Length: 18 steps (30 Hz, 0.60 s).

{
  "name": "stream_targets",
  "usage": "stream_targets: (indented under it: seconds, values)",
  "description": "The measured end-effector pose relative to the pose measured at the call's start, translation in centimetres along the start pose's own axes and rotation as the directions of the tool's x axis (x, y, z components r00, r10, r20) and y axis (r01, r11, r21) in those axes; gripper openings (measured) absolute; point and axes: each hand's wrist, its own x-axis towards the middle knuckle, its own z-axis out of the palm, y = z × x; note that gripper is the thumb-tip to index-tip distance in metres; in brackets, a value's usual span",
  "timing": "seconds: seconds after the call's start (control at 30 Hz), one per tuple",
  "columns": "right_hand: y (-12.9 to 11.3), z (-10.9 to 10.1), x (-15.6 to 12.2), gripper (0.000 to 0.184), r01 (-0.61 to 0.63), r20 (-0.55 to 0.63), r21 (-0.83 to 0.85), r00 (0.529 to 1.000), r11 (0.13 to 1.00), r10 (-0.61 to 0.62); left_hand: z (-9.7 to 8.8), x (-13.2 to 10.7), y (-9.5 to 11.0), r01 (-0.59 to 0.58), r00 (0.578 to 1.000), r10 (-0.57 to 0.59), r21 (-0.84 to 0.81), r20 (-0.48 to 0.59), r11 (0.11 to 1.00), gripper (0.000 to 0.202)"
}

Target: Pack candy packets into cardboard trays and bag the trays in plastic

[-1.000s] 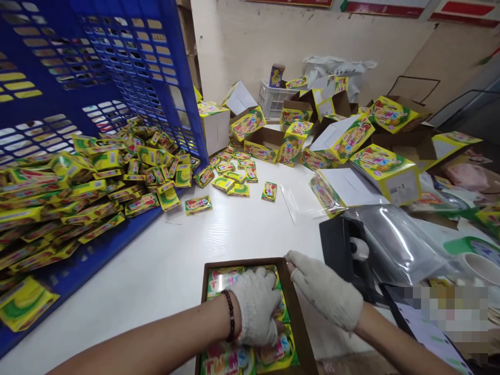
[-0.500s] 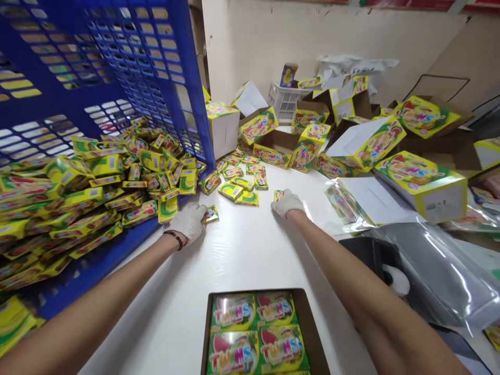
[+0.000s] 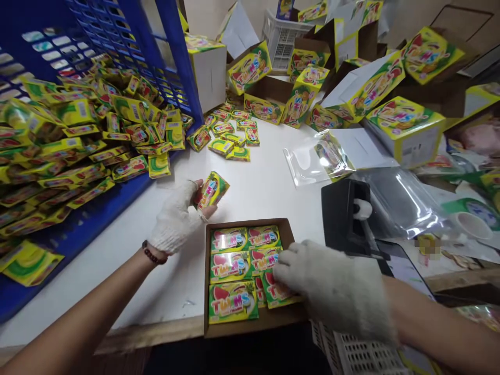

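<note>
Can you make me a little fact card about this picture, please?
Left hand: gloved, holding a small packet
Right hand: gloved, touching another packet in the open box
Left wrist: dark bracelet
Blue crate: holds a big packet pile
Table: white, with loose packets

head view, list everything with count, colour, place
crate: one, blue, left
packs: many, yellow-green, in crate, in box, on table
box: one, brown inside, front centre
cartons: several, yellow and white, back
baskets: two, white, back and front right
sheets: several, clear, right
holder: one, black, right of box
roll: one, white, at holder
table: one, white, centre
clutter: uncountable, mixed, right edge
bracelet: one, dark, left wrist
arms: two, bare, front
left grip: one, white-gloved, holding a pack near box
right grip: one, white-gloved, on a pack in box
</note>
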Motion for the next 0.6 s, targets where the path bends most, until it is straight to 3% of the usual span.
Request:
stream_targets:
  seconds: [0.13, 0.23, 0.33, 0.5, 0.6]
  values:
    - [-2.2, 2.1, 2.5, 0.022, -0.007, 0.143, -0.087, 0.99, 0.996, 0.019, 1.3, -2.6, 3.4, -0.1, 0.992, 0.103, -0.044, 0.069, 0.994, 0.065]
    - [-2.5, 3.6, 3.7, 0.019, -0.039, 0.111, -0.083, 0.993, 0.996, 0.048, 2.0, -3.6, 4.8, -0.186, 0.97, 0.184, 0.002, 0.157, 0.983, 0.055]
    - [-2.0, 4.9, 4.0, 0.017, -0.007, 0.053, -0.14, 0.999, 0.99, 0.014, 2.3, -4.0, 5.5, -0.267, 0.952, 0.253, 0.068, 0.172, 0.961, 0.042]
    - [-1.0, 3.1, 3.1, 0.018, 0.069, 0.13, -0.041, 0.99, 0.997, -0.063, 1.9, -4.6, 6.3, -0.321, 0.943, 0.281, 0.266, 0.178, 0.909, 0.035]
    - [-1.6, 2.4, 3.7, 0.01, -0.035, 0.194, -0.021, 0.98, 0.999, 0.039, 1.8, -5.0, 6.9, -0.342, 0.937, 0.291, 0.333, 0.195, 0.879, 0.035]
